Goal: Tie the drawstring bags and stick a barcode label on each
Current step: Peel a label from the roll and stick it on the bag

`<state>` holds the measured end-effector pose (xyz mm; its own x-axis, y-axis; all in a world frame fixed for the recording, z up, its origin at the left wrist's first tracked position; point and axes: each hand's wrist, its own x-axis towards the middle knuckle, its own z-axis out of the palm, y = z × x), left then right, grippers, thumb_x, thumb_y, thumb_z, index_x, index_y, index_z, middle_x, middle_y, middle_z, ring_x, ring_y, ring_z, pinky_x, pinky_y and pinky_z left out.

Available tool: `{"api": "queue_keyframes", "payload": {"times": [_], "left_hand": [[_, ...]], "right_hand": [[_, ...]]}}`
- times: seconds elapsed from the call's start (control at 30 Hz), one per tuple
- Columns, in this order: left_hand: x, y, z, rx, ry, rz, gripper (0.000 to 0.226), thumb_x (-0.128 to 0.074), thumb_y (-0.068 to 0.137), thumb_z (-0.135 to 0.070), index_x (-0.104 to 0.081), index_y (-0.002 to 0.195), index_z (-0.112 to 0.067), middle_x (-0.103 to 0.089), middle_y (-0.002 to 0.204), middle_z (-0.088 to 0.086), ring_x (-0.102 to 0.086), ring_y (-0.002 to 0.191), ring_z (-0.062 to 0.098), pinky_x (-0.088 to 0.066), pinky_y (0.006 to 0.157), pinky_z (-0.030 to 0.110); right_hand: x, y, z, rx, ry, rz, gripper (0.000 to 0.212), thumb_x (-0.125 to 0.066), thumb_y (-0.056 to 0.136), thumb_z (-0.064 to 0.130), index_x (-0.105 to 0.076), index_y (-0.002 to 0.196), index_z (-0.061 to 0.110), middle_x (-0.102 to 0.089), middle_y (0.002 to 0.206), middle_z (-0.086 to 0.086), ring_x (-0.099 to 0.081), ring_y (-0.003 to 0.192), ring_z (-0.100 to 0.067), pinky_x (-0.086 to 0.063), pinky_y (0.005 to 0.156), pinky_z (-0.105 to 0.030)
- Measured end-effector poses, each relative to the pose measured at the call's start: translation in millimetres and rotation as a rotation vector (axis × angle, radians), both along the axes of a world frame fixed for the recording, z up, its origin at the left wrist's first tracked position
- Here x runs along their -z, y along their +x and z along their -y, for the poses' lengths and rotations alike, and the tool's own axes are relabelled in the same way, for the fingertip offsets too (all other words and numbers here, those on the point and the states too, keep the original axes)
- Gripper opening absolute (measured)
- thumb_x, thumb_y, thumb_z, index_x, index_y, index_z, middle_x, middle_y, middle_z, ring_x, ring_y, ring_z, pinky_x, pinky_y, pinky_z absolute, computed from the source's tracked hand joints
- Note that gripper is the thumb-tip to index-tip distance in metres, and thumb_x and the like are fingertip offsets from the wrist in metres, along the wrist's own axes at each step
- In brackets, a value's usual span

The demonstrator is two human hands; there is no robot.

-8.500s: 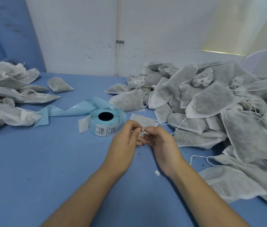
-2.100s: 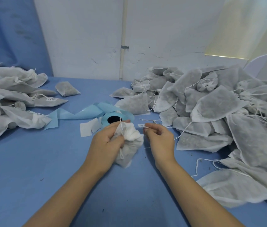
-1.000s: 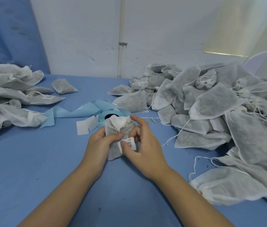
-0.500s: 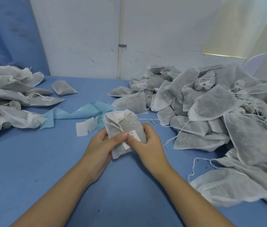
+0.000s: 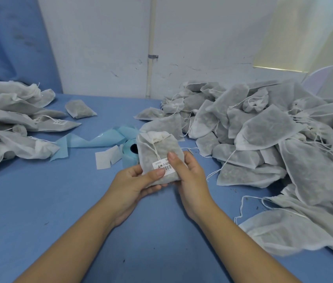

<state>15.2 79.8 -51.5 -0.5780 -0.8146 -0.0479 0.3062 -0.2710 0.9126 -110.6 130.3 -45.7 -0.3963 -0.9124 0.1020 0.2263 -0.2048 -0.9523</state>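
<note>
I hold a white drawstring bag [image 5: 157, 148] upright in front of me, its neck gathered and its string tied. My left hand [image 5: 135, 180] grips its lower left side and my right hand [image 5: 188, 170] its lower right side. A white barcode label [image 5: 162, 166] sits on the bag's front, with both thumbs pressing on its ends. The blue label roll [image 5: 129, 154] stands just behind the bag, half hidden by it.
A big heap of bags [image 5: 273, 135] fills the right side of the blue table [image 5: 38, 201]. A smaller pile of bags [image 5: 12, 123] lies at the left. Blue backing strip [image 5: 92, 139] trails left from the roll, beside white paper scraps [image 5: 106, 158].
The tied bag has been turned upright and lifted a little toward me. The label went from my right fingers onto the bag, and both thumbs now press it flat.
</note>
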Motion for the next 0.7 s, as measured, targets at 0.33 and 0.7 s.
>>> {"api": "queue_keyframes", "payload": {"times": [0.33,0.7], "left_hand": [[-5,-2,-5,-0.139,-0.084,0.097,0.031,-0.064,0.076,-0.036,-0.065,0.079,-0.006,-0.053,0.05,0.004,-0.044,0.044,0.012,-0.036,0.042,0.018],[-34,26,30,-0.359,-0.164,-0.237,0.067,-0.059,0.087,-0.011,-0.031,0.147,-0.02,-0.051,0.137,-0.017,-0.059,0.115,0.002,-0.053,0.09,0.028]], "right_hand": [[3,3,7,0.163,0.084,-0.082,0.045,-0.035,0.101,0.043,-0.061,0.085,0.01,-0.06,0.066,-0.001,-0.047,0.052,-0.008,-0.039,0.053,-0.021],[3,2,8,0.072,0.096,-0.006,0.032,-0.036,0.102,0.013,-0.063,0.086,0.005,-0.057,0.063,-0.001,-0.048,0.048,-0.007,-0.041,0.05,-0.016]]}}
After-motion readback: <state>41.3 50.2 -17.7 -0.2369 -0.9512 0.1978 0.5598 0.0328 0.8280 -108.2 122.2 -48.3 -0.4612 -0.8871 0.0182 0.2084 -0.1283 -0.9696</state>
